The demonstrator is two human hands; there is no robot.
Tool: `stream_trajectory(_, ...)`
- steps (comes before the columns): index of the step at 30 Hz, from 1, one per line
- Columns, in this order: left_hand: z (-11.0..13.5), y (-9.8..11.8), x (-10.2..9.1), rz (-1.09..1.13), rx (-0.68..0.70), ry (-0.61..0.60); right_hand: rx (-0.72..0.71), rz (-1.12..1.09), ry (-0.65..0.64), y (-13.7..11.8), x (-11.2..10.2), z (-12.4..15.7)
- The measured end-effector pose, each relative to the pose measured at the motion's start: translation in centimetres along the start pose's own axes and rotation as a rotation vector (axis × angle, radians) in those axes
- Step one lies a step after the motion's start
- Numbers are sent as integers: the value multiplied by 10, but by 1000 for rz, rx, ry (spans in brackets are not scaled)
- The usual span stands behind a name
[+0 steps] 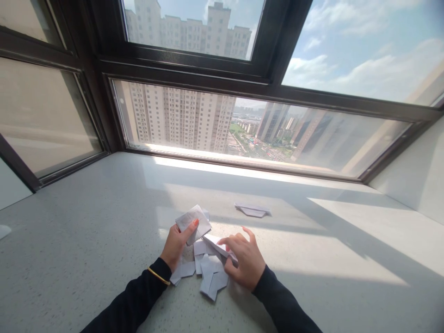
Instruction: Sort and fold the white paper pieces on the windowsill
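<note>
My left hand (176,246) pinches a folded white paper piece (193,222) between thumb and fingers and lifts it a little above the sill. My right hand (243,260) rests with curled fingers on a narrow folded paper strip (215,243), gripping its end. Below and between both hands lies a pile of several folded white paper pieces (209,274) on the speckled white windowsill (104,240). A gold bangle (158,276) sits on my left wrist, and both arms wear dark sleeves.
One more folded paper shape (253,210) lies alone farther back on the sill. Dark window frames (222,88) close off the back and left. A white wall (412,180) rises at the right. Sunlight falls across the right half.
</note>
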State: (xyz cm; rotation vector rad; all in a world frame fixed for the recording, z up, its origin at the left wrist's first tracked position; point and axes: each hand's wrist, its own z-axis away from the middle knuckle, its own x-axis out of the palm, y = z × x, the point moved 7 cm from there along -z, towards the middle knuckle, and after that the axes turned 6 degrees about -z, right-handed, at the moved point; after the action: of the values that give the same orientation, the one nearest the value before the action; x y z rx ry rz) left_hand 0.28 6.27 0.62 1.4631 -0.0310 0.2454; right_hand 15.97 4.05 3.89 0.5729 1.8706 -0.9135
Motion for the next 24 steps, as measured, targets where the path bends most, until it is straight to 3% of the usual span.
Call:
stream_trajectory(3, 0, -2, 0, 28, -34, 9, 13, 64, 27, 4, -6, 0)
stream_trajectory(8, -2, -4, -3, 105, -77, 44, 161, 39, 147, 27, -10, 0)
stream_trajectory(13, -3, -5, -3, 130, -74, 46, 300, -352, 212, 47, -9, 3)
stream_trajectory(20, -3, -6, -1, 127, -78, 18, 290, -938, 232, 42, -7, 1)
stream_trajectory(22, -3, -7, -1, 122, -81, 17, 294, -1089, 192, 41, -4, 0)
stream_trajectory(24, -4, -7, -1, 120, -77, 11, 282, -1069, 101, 36, 2, 0)
